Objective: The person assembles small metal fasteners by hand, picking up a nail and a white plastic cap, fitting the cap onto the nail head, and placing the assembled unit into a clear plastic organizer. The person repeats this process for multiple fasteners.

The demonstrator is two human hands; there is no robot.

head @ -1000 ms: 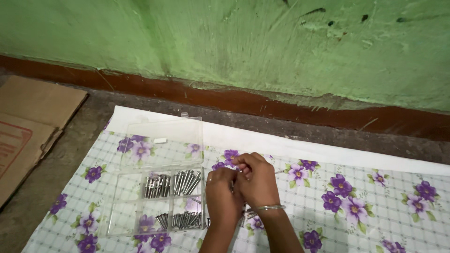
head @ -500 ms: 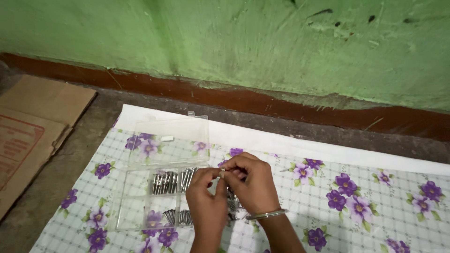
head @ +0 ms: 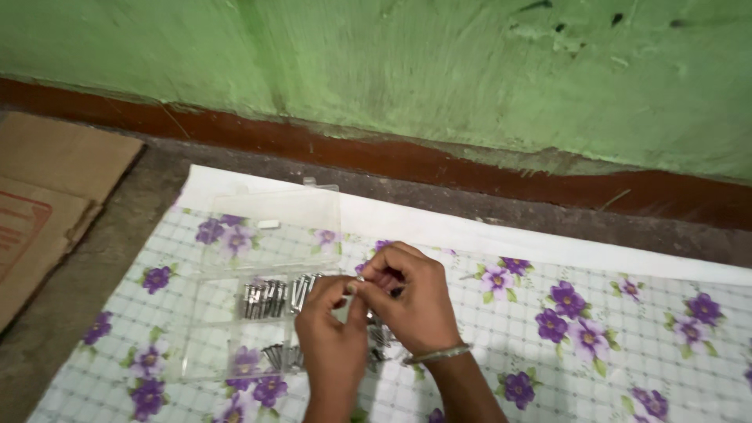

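My left hand (head: 330, 335) and my right hand (head: 411, 301) meet fingertip to fingertip over the right side of a clear plastic compartment box (head: 227, 341). Together they pinch a small silver screw (head: 352, 287) between thumbs and forefingers. The box lies open on a mat printed with purple flowers (head: 595, 329), its clear lid (head: 270, 231) folded back toward the wall. Silver screws (head: 266, 298) fill the box's upper compartments and more screws (head: 280, 356) lie in a lower one. A thin bangle sits on my right wrist. My hands hide the box's right-hand compartments.
A green wall (head: 439, 70) with a dark red base strip (head: 376, 157) runs across the back. Flattened brown cardboard (head: 47, 196) lies on the grey floor at the left. The mat's white edge lies close to the wall.
Both hands have shifted left, over the box's right side. They now pinch a small screw between their fingertips. The view has drifted slightly.
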